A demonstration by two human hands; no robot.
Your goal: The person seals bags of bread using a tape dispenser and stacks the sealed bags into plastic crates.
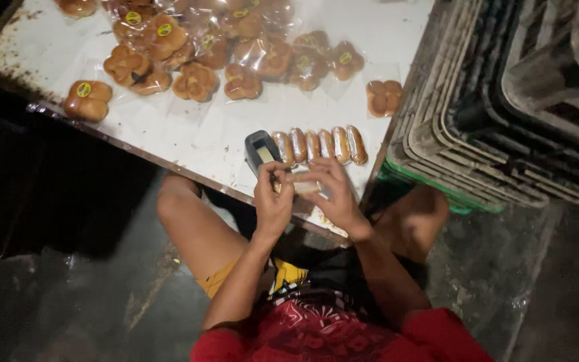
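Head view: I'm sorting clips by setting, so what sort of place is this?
Probably a small bakery packing area: clear-wrapped, brown lobed buns on a worn white table, stacked grey plastic crates, both hands on a small packet.

Your clearest passage was the bare strip of white table (189,131) between the row of wrapped rolls (319,145) and the heap of bagged buns (202,47). A grey tape dispenser (261,151) blocked the row's left end. To your right, stacked crates (504,100) stood against the table edge and closed that side.
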